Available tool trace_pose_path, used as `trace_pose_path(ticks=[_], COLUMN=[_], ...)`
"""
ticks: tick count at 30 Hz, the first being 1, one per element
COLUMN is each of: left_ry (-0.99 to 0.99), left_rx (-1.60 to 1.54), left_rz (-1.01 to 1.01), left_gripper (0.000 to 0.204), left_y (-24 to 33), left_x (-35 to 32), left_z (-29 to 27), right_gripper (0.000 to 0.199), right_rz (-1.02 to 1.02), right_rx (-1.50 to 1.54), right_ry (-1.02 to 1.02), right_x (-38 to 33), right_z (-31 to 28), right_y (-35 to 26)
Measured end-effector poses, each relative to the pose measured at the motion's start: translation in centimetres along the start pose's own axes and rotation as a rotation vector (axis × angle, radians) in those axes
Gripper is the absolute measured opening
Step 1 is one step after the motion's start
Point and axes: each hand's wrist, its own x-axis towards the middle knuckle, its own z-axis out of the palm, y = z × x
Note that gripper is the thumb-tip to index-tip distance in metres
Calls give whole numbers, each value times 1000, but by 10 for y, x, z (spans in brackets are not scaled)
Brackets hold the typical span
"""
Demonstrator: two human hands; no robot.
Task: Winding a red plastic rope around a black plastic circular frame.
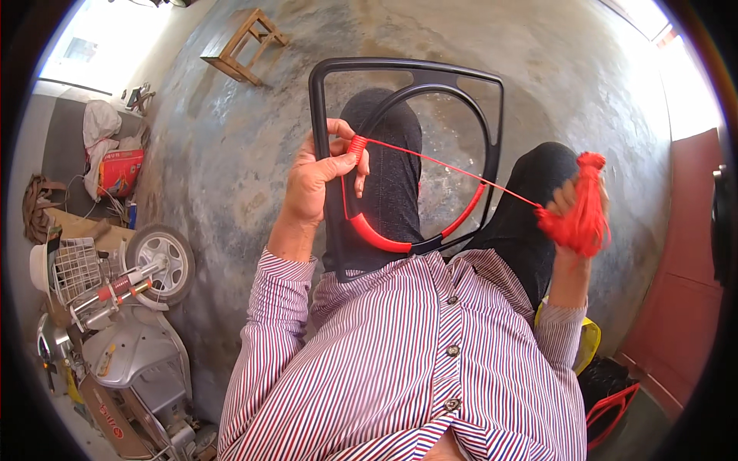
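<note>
A black plastic frame (316, 115) with a round inner ring (478, 115) rests upright over my lap. Red cord is wound tightly around parts of the ring, with one wrapped stretch (382, 237) along its lower left. My left hand (319, 165) grips the ring at its left side, thumb and fingers pinching the red windings (357, 147). From there a single taut strand (446, 164) runs across the ring to the right. My right hand (565, 201) is closed around a bundle of red cord (582, 207), which hides part of its fingers.
A wooden stool (244, 44) stands on the concrete floor (238, 138) at the far left. An electric scooter (134, 346) and a wheel (159, 265) are at the left, below a red bag (121, 170). At the lower right sits a black bag (607, 380) beside a red door (680, 269).
</note>
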Motion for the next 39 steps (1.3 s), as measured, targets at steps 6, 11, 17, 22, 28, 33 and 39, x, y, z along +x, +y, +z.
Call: trace_pose_path(ticks=[6, 11, 17, 22, 28, 33, 39], left_ry=[-102, -115, -126, -101, -105, -73, -439], left_rx=[194, 309, 320, 342, 456, 442, 261], left_rz=[47, 87, 90, 75, 74, 417, 890], left_gripper=[27, 28, 25, 24, 25, 47, 44], left_y=[5, 5, 3, 1, 7, 61, 110], left_x=[-4, -3, -5, -6, -8, -18, -64], left_z=[37, 52, 53, 54, 47, 56, 107], right_gripper=[37, 18, 11, 14, 16, 18, 19], right_rz=[211, 304, 271, 253, 236, 218, 211], right_rx=[-374, -154, -359, -483, -610, -671, -667], right_ry=[-56, -106, -45, -58, -77, -33, -66], right_x=[30, 51, 55, 56, 57, 56, 54], right_z=[96, 130, 130, 131, 133, 124, 131], right_y=[81, 126, 130, 129, 126, 127, 132])
